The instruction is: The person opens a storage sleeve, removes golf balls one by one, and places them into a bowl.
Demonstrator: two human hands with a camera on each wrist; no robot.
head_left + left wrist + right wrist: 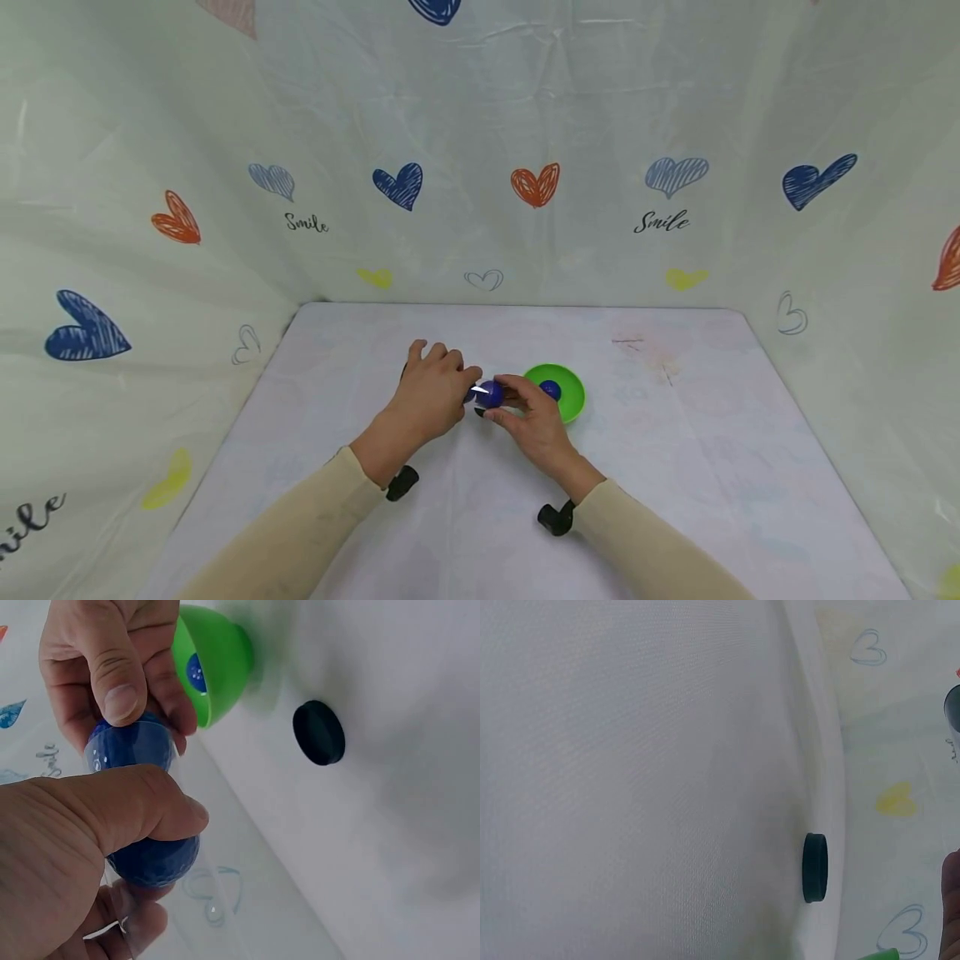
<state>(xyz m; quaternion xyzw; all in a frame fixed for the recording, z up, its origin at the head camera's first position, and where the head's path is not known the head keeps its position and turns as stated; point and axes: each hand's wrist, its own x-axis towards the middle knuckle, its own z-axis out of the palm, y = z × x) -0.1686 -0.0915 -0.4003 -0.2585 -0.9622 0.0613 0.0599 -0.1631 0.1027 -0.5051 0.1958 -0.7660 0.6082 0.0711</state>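
Note:
In the left wrist view, my left hand (433, 392) grips a clear plastic tube (171, 750), its thumb laid across the side. A dimpled blue ball (156, 861), like a golf ball, shows through the wall below that thumb. At the tube's mouth, my right hand (534, 421) pinches another blue ball (490, 394) between thumb and fingers. Just beyond the right hand stands a green bowl (573, 398) with one blue ball (551, 389) in it. The right wrist view catches only a strip of hand at its edge.
A round black cap (319, 733) lies on the white table (712, 450) near the bowl. Behind the table hangs a pale curtain (465, 100) printed with hearts and words. Small black cameras (556, 520) hang at both wrists.

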